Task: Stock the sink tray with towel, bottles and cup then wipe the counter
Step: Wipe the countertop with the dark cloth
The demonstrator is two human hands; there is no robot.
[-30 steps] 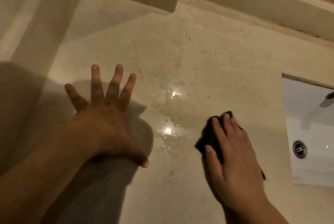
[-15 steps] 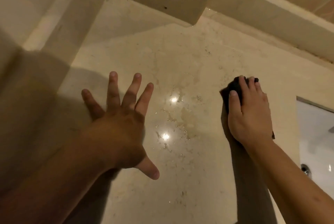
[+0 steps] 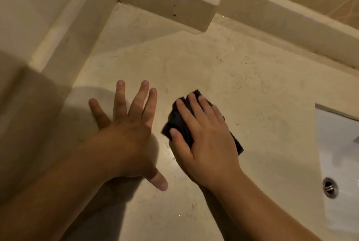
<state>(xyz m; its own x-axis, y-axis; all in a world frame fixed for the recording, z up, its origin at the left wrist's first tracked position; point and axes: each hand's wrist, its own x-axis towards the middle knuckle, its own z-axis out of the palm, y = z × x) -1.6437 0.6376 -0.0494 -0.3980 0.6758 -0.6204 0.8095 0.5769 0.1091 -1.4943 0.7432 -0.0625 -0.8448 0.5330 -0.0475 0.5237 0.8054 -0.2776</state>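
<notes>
My right hand (image 3: 204, 139) presses a dark cloth (image 3: 178, 122) flat against the beige stone counter (image 3: 242, 85), near its middle. Most of the cloth is hidden under the palm; its edges stick out at the fingertips and by the wrist. My left hand (image 3: 126, 132) hovers just left of the cloth, fingers spread and holding nothing. No tray, towel, bottles or cup are in view.
A white sink basin (image 3: 342, 163) with a metal drain (image 3: 329, 187) is set into the counter at the right edge. A raised stone ledge (image 3: 165, 1) runs along the back, and a side wall (image 3: 48, 36) closes the left.
My right hand has slid the cloth left and toward me, from near the sink edge to the counter's middle. The wet glints on the stone are now covered. My left hand has hardly moved.
</notes>
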